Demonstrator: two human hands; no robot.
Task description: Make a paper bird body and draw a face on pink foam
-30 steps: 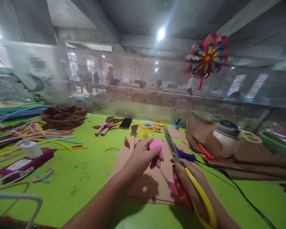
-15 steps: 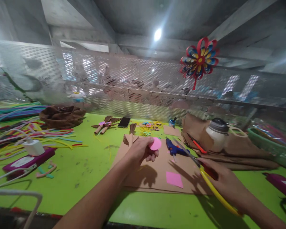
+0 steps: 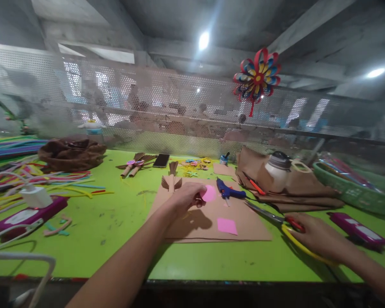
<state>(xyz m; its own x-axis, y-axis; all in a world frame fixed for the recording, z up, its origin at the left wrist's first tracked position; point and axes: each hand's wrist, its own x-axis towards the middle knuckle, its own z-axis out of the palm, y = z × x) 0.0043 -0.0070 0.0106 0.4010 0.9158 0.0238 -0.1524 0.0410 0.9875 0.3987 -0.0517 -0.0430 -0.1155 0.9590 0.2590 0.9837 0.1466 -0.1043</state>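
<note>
The left hand (image 3: 186, 197) has a narrow grip, pinching a pink disc (image 3: 209, 193) above the cardboard (image 3: 255, 226) on the green worktop (image 3: 90, 235). The right hand (image 3: 309, 234) has its grip around the handles of the scissors (image 3: 277, 219), blades pointing toward the cardboard; whether it rests on the worktop, I cannot tell. A pink square (image 3: 226, 226) lies near the cardboard's front edge, the glue gun (image 3: 231, 192) beyond it.
</note>
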